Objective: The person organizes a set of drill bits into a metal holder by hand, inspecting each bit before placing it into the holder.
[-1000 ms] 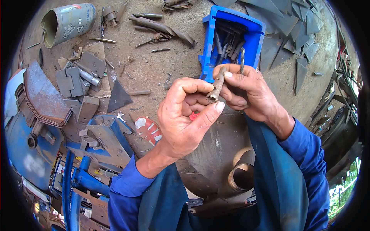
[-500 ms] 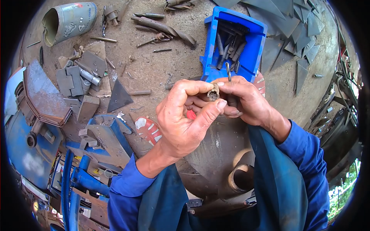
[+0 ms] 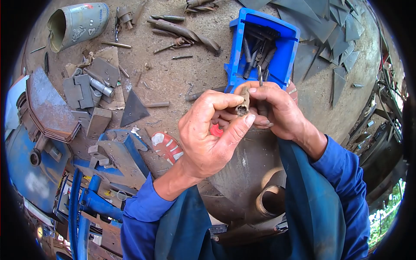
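Between my two hands is a small dirty, hollow cylindrical piece (image 3: 244, 102), its open end tilted toward me. My left hand (image 3: 210, 130) pinches it between thumb and forefinger. My right hand (image 3: 279, 108) is closed, its thumb and forefinger on the piece's upper part; a drill bit (image 3: 260, 74) sticks up from behind its fingers. Something red shows beneath my left fingers, mostly hidden. Just beyond the hands, a blue plastic bin (image 3: 284, 56) holds several dark drill bits.
Large drill bits (image 3: 186, 32) lie on the ground beyond my left hand. Farther left are a grey can (image 3: 86, 24), metal blocks (image 3: 78, 91) and a dark triangular plate (image 3: 133, 109). Cut plates (image 3: 307, 56) are piled at right. A metal pipe end (image 3: 271, 201) is between my legs.
The cylindrical piece has tilted, so more of its side shows and its open end points lower. The drill bit in my right hand has shifted slightly right and up.
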Demonstrator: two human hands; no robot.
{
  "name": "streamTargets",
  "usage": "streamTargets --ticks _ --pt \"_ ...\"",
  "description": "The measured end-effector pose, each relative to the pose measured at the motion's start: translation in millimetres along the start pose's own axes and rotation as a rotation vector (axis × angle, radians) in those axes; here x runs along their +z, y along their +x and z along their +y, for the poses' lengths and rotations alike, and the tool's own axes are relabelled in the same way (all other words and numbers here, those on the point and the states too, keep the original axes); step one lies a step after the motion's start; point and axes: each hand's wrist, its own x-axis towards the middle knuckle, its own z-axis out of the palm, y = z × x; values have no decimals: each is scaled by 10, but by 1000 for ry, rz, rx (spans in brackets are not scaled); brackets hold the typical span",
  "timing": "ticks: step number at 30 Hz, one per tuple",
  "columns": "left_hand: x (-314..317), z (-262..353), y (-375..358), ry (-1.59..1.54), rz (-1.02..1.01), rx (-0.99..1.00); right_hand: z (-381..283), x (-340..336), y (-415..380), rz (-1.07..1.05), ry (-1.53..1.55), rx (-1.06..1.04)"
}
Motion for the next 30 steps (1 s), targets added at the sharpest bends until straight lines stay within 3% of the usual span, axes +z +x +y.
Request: streamTargets --ticks 19,25,27,30 --pt "17 -18 -51 -160 38 -131 -109 4 -47 17 -42 -76" --pt "-31 -37 10 -117 53 -71 -116 -3 -50 0 44 -96" --pt "-98 -97 38 2 -18 125 -128 -21 -54 9 60 -114" --pt "-148 19 3 -101 -28 60 -138 -31 -56 19 82 -127"
